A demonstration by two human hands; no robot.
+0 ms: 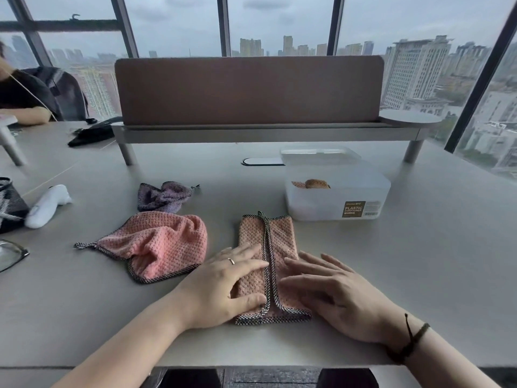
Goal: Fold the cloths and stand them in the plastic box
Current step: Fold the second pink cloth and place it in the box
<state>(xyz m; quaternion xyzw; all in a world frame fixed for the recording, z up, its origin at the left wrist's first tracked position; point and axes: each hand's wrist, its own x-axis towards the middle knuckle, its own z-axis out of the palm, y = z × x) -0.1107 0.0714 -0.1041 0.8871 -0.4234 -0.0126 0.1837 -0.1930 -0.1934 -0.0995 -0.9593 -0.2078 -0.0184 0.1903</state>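
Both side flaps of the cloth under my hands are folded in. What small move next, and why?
Probably fold the near end away toward the far end. The peach cloth lies as a long strip, both edges meeting at its middle, left hand and right hand flat on it; it looks too long to stand in the plastic box.

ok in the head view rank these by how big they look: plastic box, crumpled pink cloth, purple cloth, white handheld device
1. crumpled pink cloth, nearer the camera, so this is unsure
2. plastic box, looks about alike
3. purple cloth
4. white handheld device, close to the purple cloth in size
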